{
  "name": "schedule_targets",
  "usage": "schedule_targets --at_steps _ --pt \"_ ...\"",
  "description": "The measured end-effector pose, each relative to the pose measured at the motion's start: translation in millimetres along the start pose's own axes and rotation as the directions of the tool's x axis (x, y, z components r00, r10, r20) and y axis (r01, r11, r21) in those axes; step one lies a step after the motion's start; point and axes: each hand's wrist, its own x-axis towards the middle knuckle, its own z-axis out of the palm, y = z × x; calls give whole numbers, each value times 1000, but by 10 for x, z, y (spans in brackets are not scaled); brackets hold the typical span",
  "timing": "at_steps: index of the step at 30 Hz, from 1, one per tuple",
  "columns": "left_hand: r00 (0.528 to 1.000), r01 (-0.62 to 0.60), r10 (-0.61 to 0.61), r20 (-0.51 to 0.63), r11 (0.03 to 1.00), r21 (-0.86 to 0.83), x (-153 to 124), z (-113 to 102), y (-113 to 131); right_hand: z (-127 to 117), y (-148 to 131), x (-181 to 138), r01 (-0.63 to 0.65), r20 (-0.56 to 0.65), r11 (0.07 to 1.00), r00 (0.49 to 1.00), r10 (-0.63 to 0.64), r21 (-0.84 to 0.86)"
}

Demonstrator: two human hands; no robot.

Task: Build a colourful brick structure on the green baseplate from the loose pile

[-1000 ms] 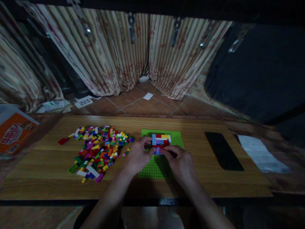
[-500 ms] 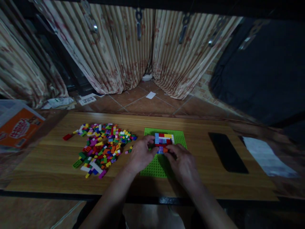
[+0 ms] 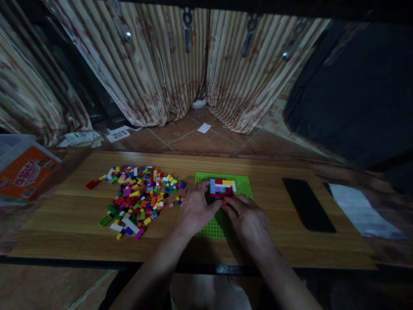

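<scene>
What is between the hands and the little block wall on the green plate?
Nothing visible. The left hand and the right hand both have fingertips right at the near side of the block wall on the green plate. The loose brick pile lies off to the left.

The near edge of the brick block (image 3: 221, 188) is covered by the fingers of the left hand (image 3: 195, 208) and the right hand (image 3: 248, 217), so what they pinch there cannot be told; both hands hide the middle of the green baseplate (image 3: 242, 185); single pieces in the loose brick pile (image 3: 138, 199) are too small and dim to tell apart; the orange box (image 3: 23, 172) at far left is cut by the picture's edge, its print blurred; the white sheet (image 3: 361, 211) at right is smeared; the dark slab (image 3: 308, 204) shows no detail; both forearms run off the near edge.
</scene>
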Motion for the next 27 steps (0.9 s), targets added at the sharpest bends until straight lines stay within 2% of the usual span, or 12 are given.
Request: schedule_targets --at_steps 6,10,21,27 --pt "999 45 -45 -6 999 -3 -8 35 19 -1 44 -16 -67 2 983 998 68 172" --pt "998 56 -56 -11 998 9 -1 24 38 -35 66 4 -183 -24 935 980 199 305" --pt "998 61 -61 10 998 5 18 14 75 -28 26 45 -390 104 835 919 381 387" --pt "998 69 -69 6 998 -1 48 32 107 -25 4 85 -418 119 803 905 408 424"
